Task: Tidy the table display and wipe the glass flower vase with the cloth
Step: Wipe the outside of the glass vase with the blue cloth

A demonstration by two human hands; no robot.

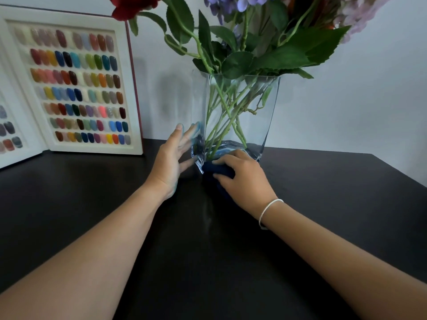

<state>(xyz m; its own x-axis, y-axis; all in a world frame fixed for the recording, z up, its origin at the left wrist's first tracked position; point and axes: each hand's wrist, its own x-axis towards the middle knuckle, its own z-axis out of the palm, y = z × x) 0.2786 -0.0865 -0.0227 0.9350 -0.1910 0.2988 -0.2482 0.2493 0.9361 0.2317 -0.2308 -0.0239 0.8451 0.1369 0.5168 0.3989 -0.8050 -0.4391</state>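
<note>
A clear square glass vase [258, 112] stands at the back of the black table [208, 250], holding green stems, leaves and red, purple and pink flowers [242, 49]. My right hand [245, 179] presses a dark blue cloth [218, 170] against the vase's lower front, fingers curled over it. My left hand [172, 160] rests flat against the vase's left side near the bottom, fingers spread and holding nothing.
A white-framed open display book of coloured nail samples [76, 88] stands upright against the wall at the back left. The pale wall [358, 100] rises directly behind the vase. The table's right edge [397, 172] runs diagonally.
</note>
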